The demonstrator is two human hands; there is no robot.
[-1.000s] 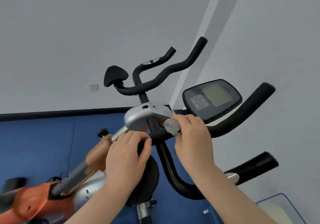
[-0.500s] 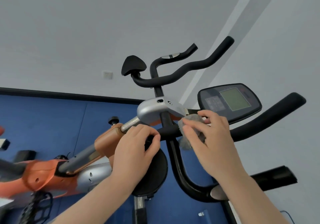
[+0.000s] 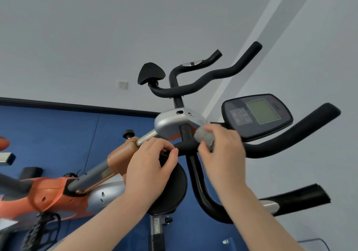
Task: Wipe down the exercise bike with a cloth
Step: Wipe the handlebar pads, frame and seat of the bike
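Observation:
An orange and silver exercise bike (image 3: 58,190) fills the view, with black foam handlebars (image 3: 286,140) and a black console (image 3: 257,115) with a green screen. My right hand (image 3: 222,153) holds a balled grey cloth (image 3: 203,137) against the handlebar's middle, just below the silver stem cover (image 3: 170,122). My left hand (image 3: 151,165) curls round the left part of the same bar, thumb and fingers closing on it. A black round pad (image 3: 174,188) sits partly hidden behind my left hand.
A second black handlebar set (image 3: 193,87) with a pad (image 3: 151,73) rises behind. The floor is blue (image 3: 48,134), the walls white with a socket (image 3: 122,85). A black adjusting knob (image 3: 128,134) stands on the orange frame. Pedal straps (image 3: 42,229) hang at bottom left.
My right hand has slid the cloth a little left along the bar toward the stem. My left hand keeps its grip. The camera has drifted slightly.

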